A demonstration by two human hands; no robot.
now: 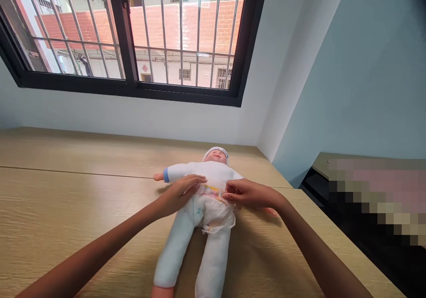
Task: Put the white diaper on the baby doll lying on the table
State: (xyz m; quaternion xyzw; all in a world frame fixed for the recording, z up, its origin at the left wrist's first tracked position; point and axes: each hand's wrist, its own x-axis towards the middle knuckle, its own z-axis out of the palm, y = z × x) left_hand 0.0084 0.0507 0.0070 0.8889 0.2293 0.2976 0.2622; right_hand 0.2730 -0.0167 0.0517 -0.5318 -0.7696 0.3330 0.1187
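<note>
A baby doll [218, 171] in white clothes and a white cap lies on its back on the wooden table, its legs toward me. Round its hips is a white diaper [218, 213] with a coloured band at the waist. My left hand [188, 189] rests with fingers stretched out along one side of the doll's waist, touching the band. My right hand [244, 192] is closed, its fingertips pinched at the other end of the band on the diaper's edge. What exactly lies between those fingertips is too small to see.
The wooden table [83, 218] reaches to the wall under a barred window [129, 89]. A seam runs across the tabletop. On the right, past the table's edge, are a dark gap and a blurred-out area [379, 200].
</note>
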